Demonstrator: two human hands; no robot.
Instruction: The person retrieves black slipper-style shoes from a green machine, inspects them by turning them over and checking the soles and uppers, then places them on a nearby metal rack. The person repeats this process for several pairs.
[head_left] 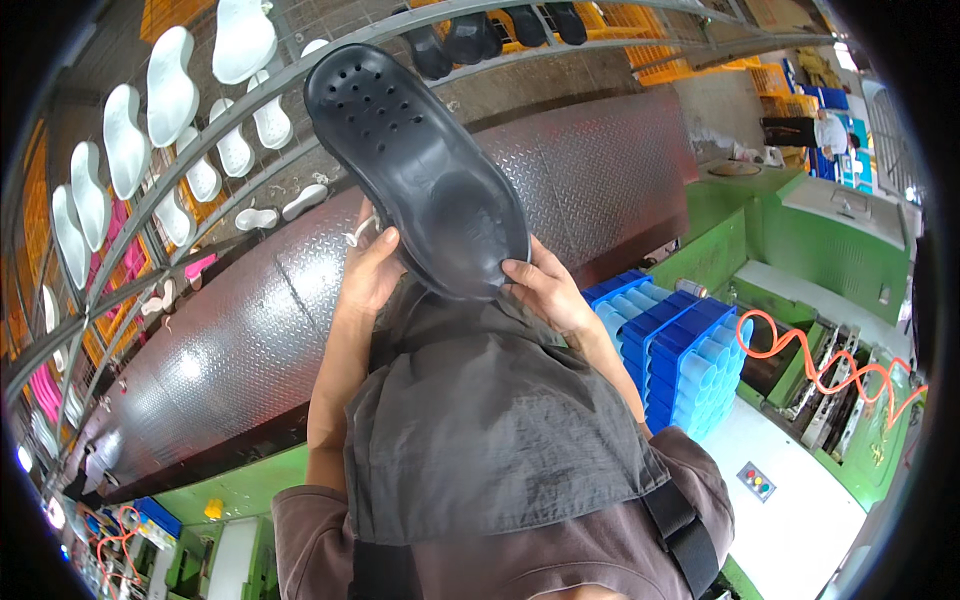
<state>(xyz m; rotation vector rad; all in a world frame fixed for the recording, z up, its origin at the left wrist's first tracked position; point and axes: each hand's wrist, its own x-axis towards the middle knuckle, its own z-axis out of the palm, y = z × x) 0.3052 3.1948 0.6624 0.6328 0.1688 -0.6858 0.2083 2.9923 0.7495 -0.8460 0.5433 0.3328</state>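
A large black moulded shoe sole with a raised rim is tilted up in front of my body. Small round holes dot its far, wider end, and its near end is smooth and hollowed. My left hand is closed on the sole's left edge, with the thumb in front and the other fingers partly hidden. A thin white scrap shows by those fingers. My right hand grips the near right corner, its thumb over the rim and its fingers mostly behind the sole.
A curved metal rack with several white soles runs along the left and far side; dark soles sit farther along. Below lies a metal tread-plate platform. At right are stacked blue crates, a green machine and an orange coiled hose.
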